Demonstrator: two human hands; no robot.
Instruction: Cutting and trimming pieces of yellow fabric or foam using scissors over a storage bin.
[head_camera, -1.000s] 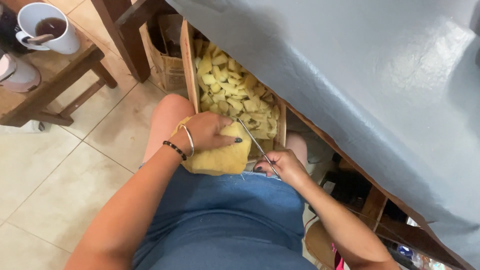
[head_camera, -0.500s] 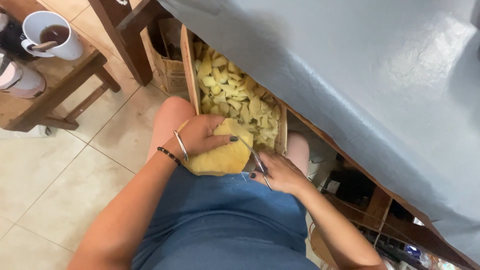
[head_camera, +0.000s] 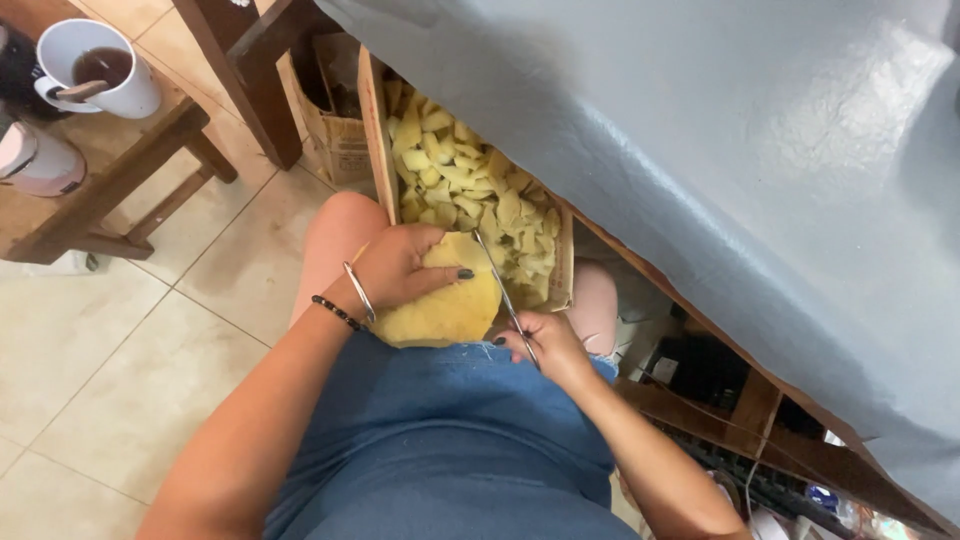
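Note:
My left hand (head_camera: 395, 265) presses a yellow foam-like piece (head_camera: 450, 305) against my lap, fingers spread over its top. My right hand (head_camera: 540, 345) grips a pair of scissors (head_camera: 497, 280); the thin blades point away from me along the right edge of the yellow piece. Just beyond both hands a wooden box (head_camera: 375, 130) holds several small yellow cut pieces (head_camera: 470, 190). I wear a beaded bracelet and a metal bangle on the left wrist.
A grey cloth (head_camera: 720, 160) drapes over a table at the right. A cardboard box (head_camera: 335, 120) stands behind the wooden one. At the far left a wooden stool (head_camera: 110, 185) carries a white mug (head_camera: 100, 70). Tiled floor lies at the left.
The view has shifted a little. My right hand has slid the scissors forward along the yellow piece, and my left hand has turned the piece slightly under its fingers.

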